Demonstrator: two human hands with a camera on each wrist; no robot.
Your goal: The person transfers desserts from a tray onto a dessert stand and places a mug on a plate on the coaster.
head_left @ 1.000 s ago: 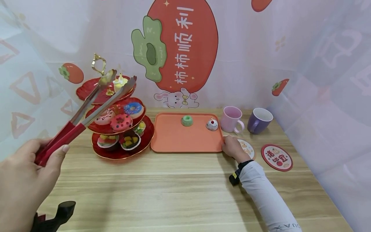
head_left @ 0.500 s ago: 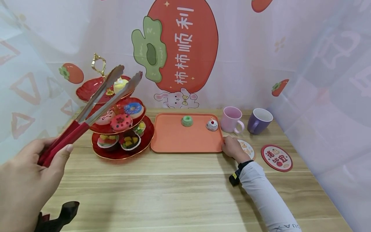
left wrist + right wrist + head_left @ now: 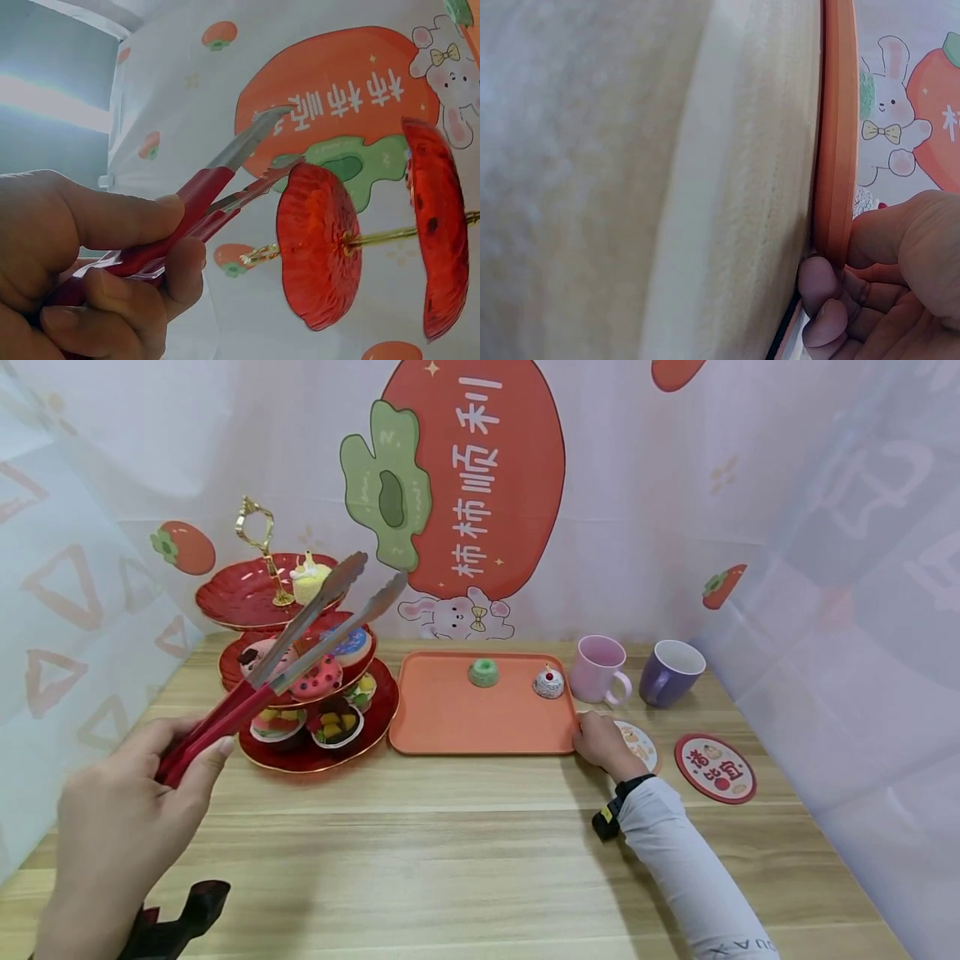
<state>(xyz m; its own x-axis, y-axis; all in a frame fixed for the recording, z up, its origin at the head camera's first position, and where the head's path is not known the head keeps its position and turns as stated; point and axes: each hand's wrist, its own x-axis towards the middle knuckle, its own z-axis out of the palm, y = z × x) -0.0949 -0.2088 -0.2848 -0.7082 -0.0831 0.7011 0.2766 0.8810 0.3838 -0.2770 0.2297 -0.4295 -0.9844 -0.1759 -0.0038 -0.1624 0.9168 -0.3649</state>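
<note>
Two hands at work: entries run left to right.
Left hand [image 3: 127, 810]: your fingers are curled round the red grips of the tongs [image 3: 292, 656]; keep hold there, near the hinge end.
Tongs: stiff metal arms, tips apart and empty, raised in front of the dessert stand [image 3: 300, 677], beside its middle tier.
Stand cakes: likely light and soft; squeeze gently, across the sides.
Orange tray [image 3: 450, 718]: on the table, carrying a green donut [image 3: 483, 672] and a small cupcake [image 3: 549, 683]; probably light and rigid.
Right hand [image 3: 600, 742]: pinches the tray's near right corner, thumb on the rim.
</note>
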